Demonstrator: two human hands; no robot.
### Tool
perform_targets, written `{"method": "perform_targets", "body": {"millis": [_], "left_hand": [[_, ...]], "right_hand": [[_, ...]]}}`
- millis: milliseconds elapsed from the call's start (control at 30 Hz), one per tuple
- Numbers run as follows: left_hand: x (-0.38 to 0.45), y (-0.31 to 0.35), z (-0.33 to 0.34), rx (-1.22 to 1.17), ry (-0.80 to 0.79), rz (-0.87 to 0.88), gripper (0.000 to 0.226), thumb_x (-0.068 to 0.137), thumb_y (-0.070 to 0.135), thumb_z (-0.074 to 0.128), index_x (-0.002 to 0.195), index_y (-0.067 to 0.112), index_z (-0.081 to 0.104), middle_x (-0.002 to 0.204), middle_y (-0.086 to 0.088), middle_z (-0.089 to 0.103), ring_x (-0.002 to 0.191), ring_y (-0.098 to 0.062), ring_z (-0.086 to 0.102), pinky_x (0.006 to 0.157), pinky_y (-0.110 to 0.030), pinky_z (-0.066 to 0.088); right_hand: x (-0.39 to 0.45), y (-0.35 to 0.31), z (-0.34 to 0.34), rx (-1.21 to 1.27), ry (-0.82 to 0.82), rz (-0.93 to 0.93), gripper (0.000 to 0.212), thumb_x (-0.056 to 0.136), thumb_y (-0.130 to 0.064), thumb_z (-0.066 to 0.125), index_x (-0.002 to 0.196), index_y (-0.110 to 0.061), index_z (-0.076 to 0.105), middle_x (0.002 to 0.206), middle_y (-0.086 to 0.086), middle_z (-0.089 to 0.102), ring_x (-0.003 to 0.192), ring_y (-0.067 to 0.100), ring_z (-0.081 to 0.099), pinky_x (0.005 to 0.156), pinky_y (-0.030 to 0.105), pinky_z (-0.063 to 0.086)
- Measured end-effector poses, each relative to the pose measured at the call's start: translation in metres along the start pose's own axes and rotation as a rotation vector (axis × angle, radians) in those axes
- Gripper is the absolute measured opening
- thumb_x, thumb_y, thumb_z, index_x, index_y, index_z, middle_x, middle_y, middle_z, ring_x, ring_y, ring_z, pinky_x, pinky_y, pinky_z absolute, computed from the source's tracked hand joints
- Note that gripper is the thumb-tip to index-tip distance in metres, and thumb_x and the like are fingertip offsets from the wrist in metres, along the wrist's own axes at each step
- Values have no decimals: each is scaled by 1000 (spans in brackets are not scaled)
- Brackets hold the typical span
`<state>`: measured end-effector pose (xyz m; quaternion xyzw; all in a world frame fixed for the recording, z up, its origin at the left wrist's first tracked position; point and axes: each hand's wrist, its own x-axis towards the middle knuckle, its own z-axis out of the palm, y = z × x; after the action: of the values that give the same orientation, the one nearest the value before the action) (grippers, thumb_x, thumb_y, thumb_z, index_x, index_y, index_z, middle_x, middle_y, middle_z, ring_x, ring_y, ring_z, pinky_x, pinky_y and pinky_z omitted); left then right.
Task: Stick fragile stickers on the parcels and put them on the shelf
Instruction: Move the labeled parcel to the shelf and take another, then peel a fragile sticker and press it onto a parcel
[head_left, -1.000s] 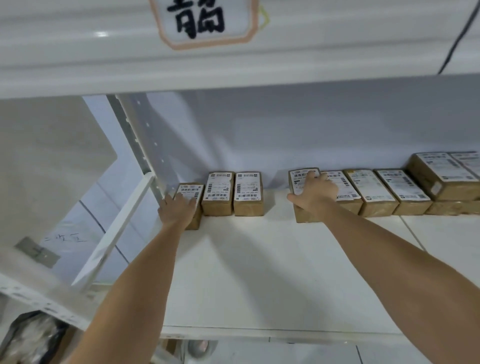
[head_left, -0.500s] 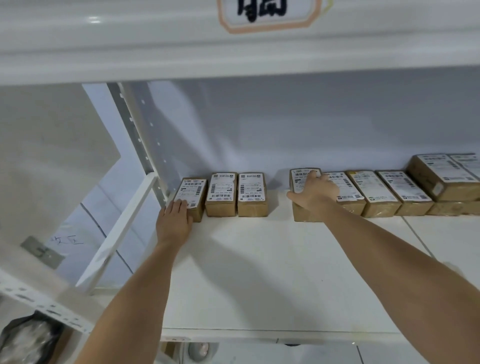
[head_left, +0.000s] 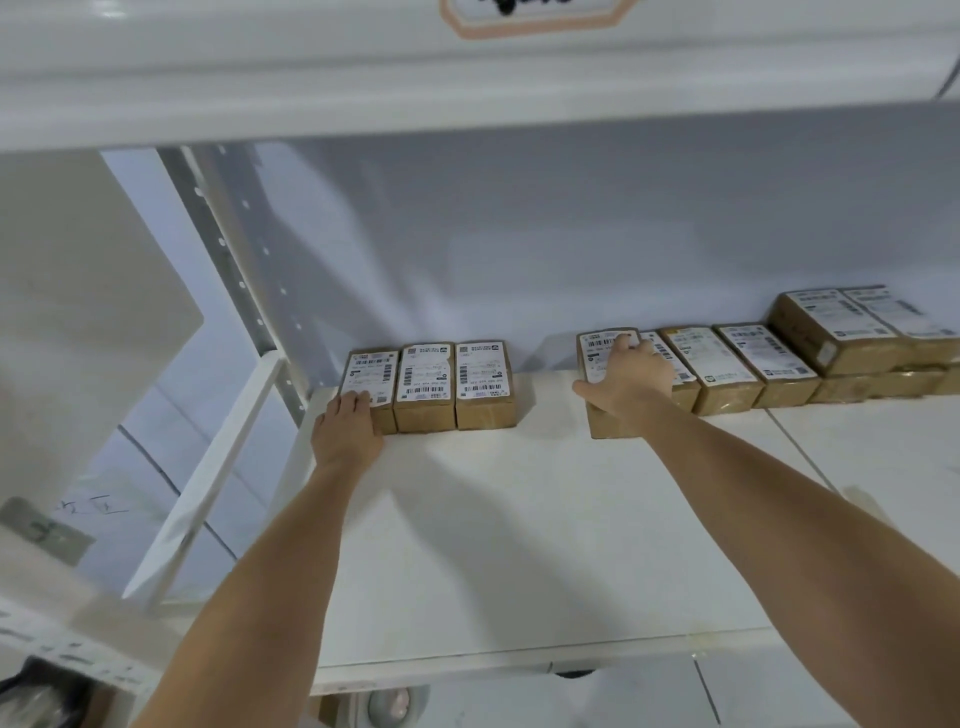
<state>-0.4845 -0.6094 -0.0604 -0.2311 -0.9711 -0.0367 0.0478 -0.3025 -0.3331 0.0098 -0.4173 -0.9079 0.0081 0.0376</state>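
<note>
Small brown parcels with white shipping labels line the back of a white shelf (head_left: 519, 545). Three stand together at the left. My left hand (head_left: 348, 431) rests with straight fingers on the near end of the leftmost parcel (head_left: 371, 371). After a gap, a second row runs to the right. My right hand (head_left: 626, 376) lies on top of that row's first parcel (head_left: 597, 353), thumb at its near left edge and fingers curled over the label. No fragile sticker can be made out on any label.
A stack of larger parcels (head_left: 841, 332) sits at the far right of the shelf. The upper shelf board (head_left: 467, 88) hangs low overhead. A perforated grey upright (head_left: 228, 249) and a white diagonal brace (head_left: 208, 478) bound the left side.
My left hand has slid back from on top of the leftmost parcel to its near end. My right hand has stayed on its parcel. The camera has tilted slightly downward.
</note>
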Motion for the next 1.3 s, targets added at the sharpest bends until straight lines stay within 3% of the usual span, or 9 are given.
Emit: {"method": "perform_targets", "body": {"millis": [67, 200, 367, 567, 700, 767, 967, 1133, 1300], "left_hand": [[4, -1, -5, -22, 26, -26, 59, 87, 15, 50, 142, 10, 31, 144, -10, 38, 133, -27, 33, 110, -38, 26], [12, 33, -26, -164, 341, -56, 44, 82, 7, 55, 123, -6, 47, 119, -27, 53, 112, -41, 47, 97, -48, 34], [2, 151, -40, -307, 397, 415, 35, 79, 13, 45, 106, -4, 59, 97, -23, 59, 89, -40, 57, 75, -43, 47], [-45, 294, -39, -668, -123, 469, 40, 94, 25, 46, 126, 1, 44, 128, -20, 45, 116, -37, 47, 91, -41, 41], [-73, 365, -48, -1149, -585, 250, 45, 93, 43, 47, 118, 6, 48, 109, -10, 58, 103, -32, 59, 85, -39, 52], [-88, 392, -54, -1224, -738, 240, 45, 92, 44, 51, 118, 7, 53, 105, -8, 63, 92, -28, 62, 78, -37, 53], [-127, 460, -54, -1129, -870, 312, 42, 89, 30, 61, 124, 12, 48, 101, -7, 62, 74, -20, 60, 62, -29, 51], [-158, 512, -48, -1141, -889, 350, 44, 91, 28, 59, 129, 12, 43, 118, -12, 61, 91, -25, 60, 65, -29, 47], [-183, 565, -46, -1170, -934, 304, 36, 93, 24, 56, 125, 9, 47, 118, -11, 63, 99, -27, 61, 73, -35, 51]], "right_hand": [[-3, 4, -2, 6, 14, 5, 86, 76, -62, 57, 134, -5, 30, 125, 19, 46, 112, 32, 49, 70, 32, 38], [-11, 11, -8, 37, 40, 16, 84, 76, -61, 58, 132, -4, 31, 124, 20, 44, 112, 33, 49, 70, 33, 38], [-23, 39, -12, 68, 43, 69, 85, 77, -62, 58, 134, -5, 29, 127, 19, 43, 114, 34, 46, 82, 37, 42], [-45, 101, -14, 193, 82, 210, 88, 76, -64, 56, 137, -7, 27, 129, 18, 41, 117, 35, 45, 86, 38, 42], [-58, 147, -22, 332, 128, 370, 84, 79, -58, 55, 140, -8, 25, 131, 16, 43, 118, 35, 46, 89, 38, 41], [-65, 171, -22, 339, 146, 406, 81, 81, -54, 53, 141, -8, 24, 130, 15, 43, 116, 33, 46, 85, 37, 41], [-90, 246, -15, 382, 151, 474, 70, 82, -45, 57, 134, -8, 30, 127, 12, 42, 115, 30, 45, 81, 35, 40], [-115, 321, -14, 673, 97, 467, 83, 77, -43, 68, 142, -13, 27, 141, 8, 34, 123, 27, 45, 97, 40, 44], [-137, 397, -9, 927, 57, 572, 72, 90, -36, 56, 147, -9, 20, 135, 8, 48, 106, 22, 55, 71, 24, 44]]}}
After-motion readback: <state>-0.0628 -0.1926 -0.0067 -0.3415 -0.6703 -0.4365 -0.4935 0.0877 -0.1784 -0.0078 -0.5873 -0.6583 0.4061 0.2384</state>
